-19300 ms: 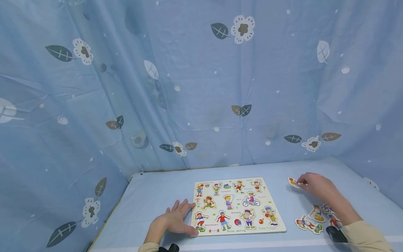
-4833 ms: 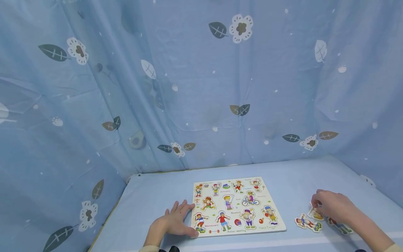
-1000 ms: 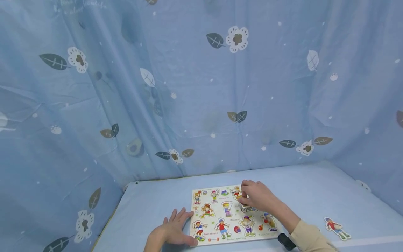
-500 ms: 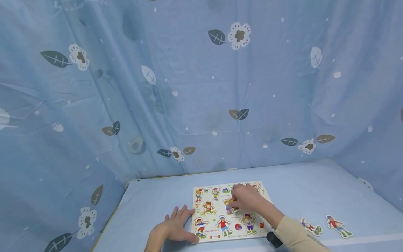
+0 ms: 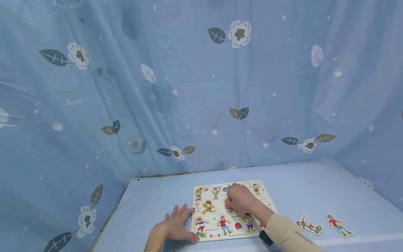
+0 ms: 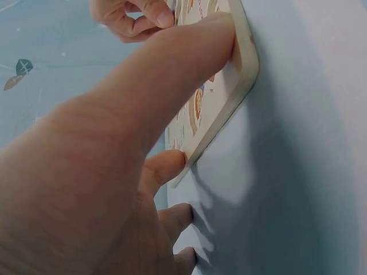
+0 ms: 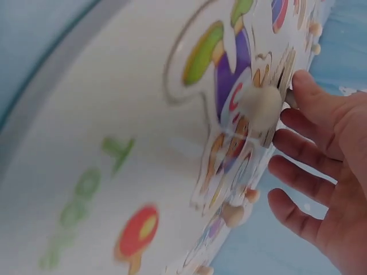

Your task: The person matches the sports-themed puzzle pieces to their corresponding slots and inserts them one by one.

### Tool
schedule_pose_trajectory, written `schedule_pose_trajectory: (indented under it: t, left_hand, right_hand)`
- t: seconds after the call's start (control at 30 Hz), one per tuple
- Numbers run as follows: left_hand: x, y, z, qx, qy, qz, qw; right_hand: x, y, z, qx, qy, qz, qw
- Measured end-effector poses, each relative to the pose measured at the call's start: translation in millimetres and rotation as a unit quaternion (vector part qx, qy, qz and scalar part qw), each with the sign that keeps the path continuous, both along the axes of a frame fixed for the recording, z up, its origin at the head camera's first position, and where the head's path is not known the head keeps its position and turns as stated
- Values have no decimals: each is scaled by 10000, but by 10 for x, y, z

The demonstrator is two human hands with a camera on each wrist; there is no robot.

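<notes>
A white wooden puzzle board with cartoon sports figures lies on the blue table. My left hand lies flat beside the board's near-left corner. Its thumb presses on the board's edge, and the other fingers rest on the cloth. My right hand hovers over the middle of the board with its fingers curled. It pinches a figure piece that has a small wooden knob. That piece sits slightly tilted against the board, with my fingers beside it.
Two loose figure pieces lie on the table to the right of the board. A blue curtain printed with leaves and flowers closes off the back and both sides. The table's left edge meets the curtain.
My right hand has carried a piece from the board's upper right toward its middle, moving left. The left hand has stayed on the board's corner.
</notes>
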State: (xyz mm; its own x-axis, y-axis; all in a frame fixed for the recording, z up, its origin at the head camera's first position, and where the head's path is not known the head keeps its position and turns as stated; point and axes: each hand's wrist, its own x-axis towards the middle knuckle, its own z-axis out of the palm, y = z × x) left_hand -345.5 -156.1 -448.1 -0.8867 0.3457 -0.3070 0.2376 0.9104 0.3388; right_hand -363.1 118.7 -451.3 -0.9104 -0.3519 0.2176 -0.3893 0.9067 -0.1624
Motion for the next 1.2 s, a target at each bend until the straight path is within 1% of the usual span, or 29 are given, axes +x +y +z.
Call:
schedule_pose_trajectory:
  t: [0.1, 0.2, 0.27, 0.37, 0.53, 0.63, 0.7, 0.87, 1.03, 1.2]
  left_hand:
    - [-8, -5, -12, -31, -39, 7, 10000]
    - [-15, -2, -26, -26, -61, -4, 10000]
    - [-14, -1, -31, -24, -77, -25, 10000]
    - [-8, 6, -28, -31, -62, -34, 10000]
    - [-11, 12, -18, -70, -25, -8, 10000]
    - [-9, 7, -14, -65, -12, -9, 10000]
    - [-4, 4, -5, -65, -10, 3, 10000]
    - [3, 22, 12, -66, 24, -35, 10000]
    - [6, -3, 8, -42, 45, -67, 10000]
    - [-5, -22, -33, 61, -5, -61, 10000]
  right_hand:
    - [-3, -45, 4, -24, -64, -34, 10000]
    - [2, -61, 1, -103, -217, -153, 9996]
    - [7, -54, -14, -134, -241, -241, 9993]
    - [22, -27, -48, -170, -122, -222, 9995]
    - [65, -2, -58, -105, 203, -28, 9997]
    - [109, 5, -26, 0, 216, -68, 9997]
    - [139, 17, -2, 59, 136, -181, 9997]
    - [212, 161, 60, -250, 25, -326, 9992]
    - [256, 341, 75, -454, 125, -211, 9987]
    - [354, 502, 121, -535, 112, -205, 9983]
